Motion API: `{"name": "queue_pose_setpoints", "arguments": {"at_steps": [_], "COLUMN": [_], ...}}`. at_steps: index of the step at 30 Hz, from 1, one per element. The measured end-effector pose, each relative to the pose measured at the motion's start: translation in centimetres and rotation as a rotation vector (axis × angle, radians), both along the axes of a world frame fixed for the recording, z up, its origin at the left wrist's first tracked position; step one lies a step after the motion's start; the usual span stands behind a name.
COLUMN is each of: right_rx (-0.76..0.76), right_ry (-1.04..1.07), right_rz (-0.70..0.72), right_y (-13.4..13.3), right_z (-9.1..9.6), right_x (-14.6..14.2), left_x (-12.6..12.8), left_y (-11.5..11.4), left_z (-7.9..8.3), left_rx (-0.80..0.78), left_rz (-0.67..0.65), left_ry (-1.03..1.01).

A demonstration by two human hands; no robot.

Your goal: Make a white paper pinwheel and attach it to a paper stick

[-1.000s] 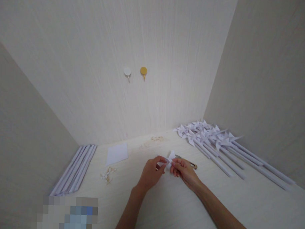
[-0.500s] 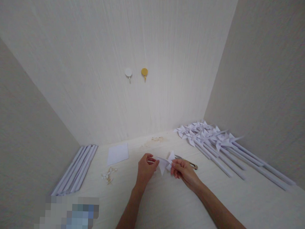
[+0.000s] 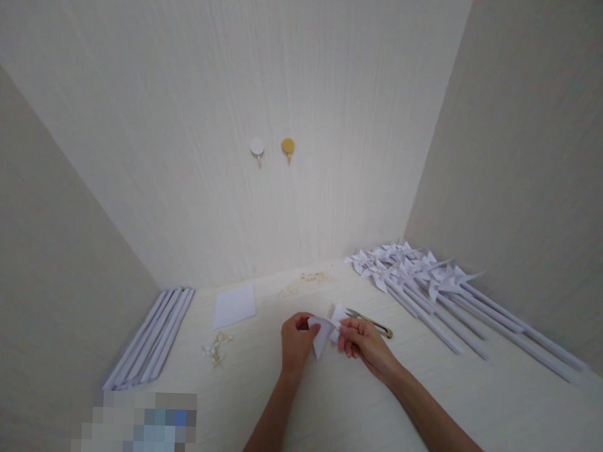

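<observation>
Between my hands is a white paper pinwheel (image 3: 320,335) with cut, pointed blades, held just above the pale table. My left hand (image 3: 297,341) pinches one blade between thumb and fingers. Gripping the pinwheel near its middle on the other side is my right hand (image 3: 364,341), its fingers curled; whether a pin is among them I cannot make out. Scissors (image 3: 372,322) lie on the table just behind my right hand, blades pointing left. A square of white paper (image 3: 235,307) rests flat to the left of my hands.
Finished paper pinwheels on rolled-paper sticks (image 3: 418,283) are heaped at the right. Several plain paper rolls (image 3: 149,339) lie at the left. Small pale bits (image 3: 217,348) and more crumbs (image 3: 313,277) are scattered about. Two hooks (image 3: 288,146) are on the back wall.
My left hand has shifted slightly right and turned inward, its thumb now pressing on the blade, which bends more towards the middle. My right hand has barely moved.
</observation>
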State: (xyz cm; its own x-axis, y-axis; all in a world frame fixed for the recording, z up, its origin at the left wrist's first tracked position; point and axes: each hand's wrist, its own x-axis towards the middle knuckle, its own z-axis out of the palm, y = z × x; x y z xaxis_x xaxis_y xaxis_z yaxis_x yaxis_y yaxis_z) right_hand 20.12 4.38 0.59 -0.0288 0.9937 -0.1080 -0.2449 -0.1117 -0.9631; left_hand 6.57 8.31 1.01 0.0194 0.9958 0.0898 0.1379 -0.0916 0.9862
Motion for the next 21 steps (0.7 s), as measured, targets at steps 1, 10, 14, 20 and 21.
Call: {"name": "queue_pose_setpoints", "arguments": {"at_steps": [1,10,14,20,21], "right_rx": [0.002,0.011,0.027,0.007,0.004], "right_ry": [-0.001,-0.012,-0.010,0.013,0.018], "right_rz": [-0.003,0.007,0.040,0.013,0.009], "right_y": [0.0,-0.1,-0.2,-0.2,-0.2], "right_z": [0.0,-0.1,-0.1,0.1,0.1], "right_x": [0.0,-0.1,-0.3,-0.3,-0.3], "left_x": [0.1,0.6,0.9,1.2,1.1], "left_y": [-0.1,-0.4,-0.6,-1.1,-1.1], "left_z": [0.0,-0.4,-0.6,-0.7,-0.7], "left_rx": [0.038,0.172,0.306,0.522,0.533], "left_rz": [0.018,0.098,0.178,0.140,0.127], "left_ry": [0.054,0.208,0.313,0.392,0.399]}}
